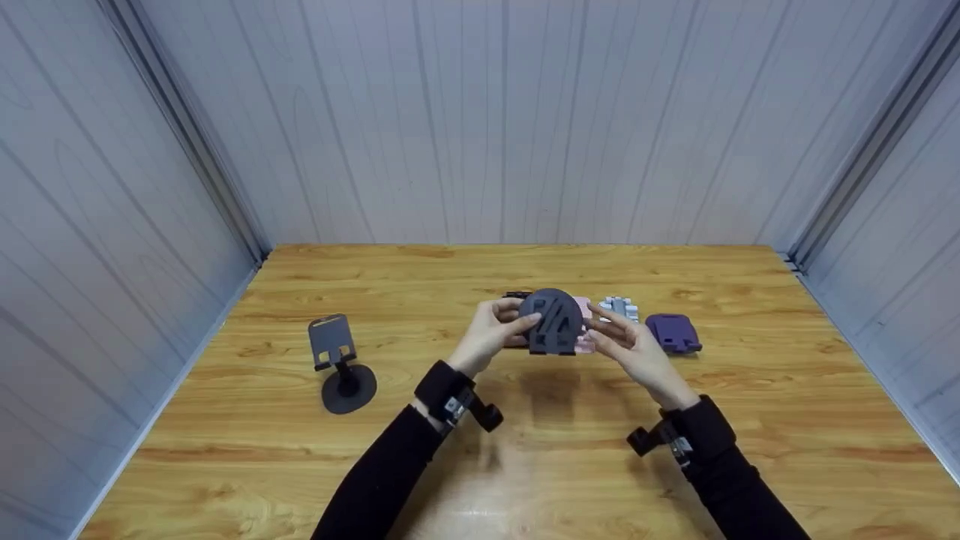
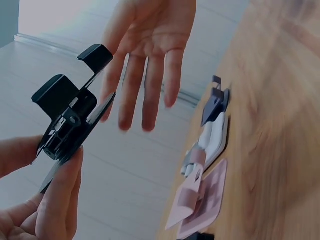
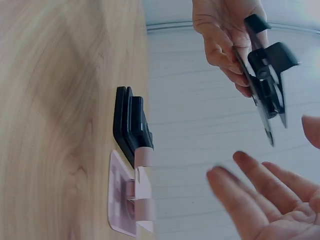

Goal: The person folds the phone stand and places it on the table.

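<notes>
My left hand (image 1: 484, 335) pinches a folded dark phone stand (image 1: 553, 321) by its left side, above the table. The thumb lies on the near face, and the stand's round base faces away. In the left wrist view the same stand (image 2: 72, 107) appears edge-on, its lips and hinge sticking out. Close to the stand's right side is my right hand (image 1: 637, 356), fingers spread and relaxed. A gap shows between those fingers and the stand in the right wrist view. Behind the held stand, a pink folded stand (image 1: 584, 343) is partly covered.
An unfolded dark grey phone stand (image 1: 349, 390) stands upright at the left. In a row towards the back lie a black folded stand (image 3: 132, 122), the pink one, a white-and-grey one (image 1: 619, 308) and a purple one (image 1: 673, 332). Pale panel walls (image 1: 465, 127) enclose the wooden table (image 1: 247, 465).
</notes>
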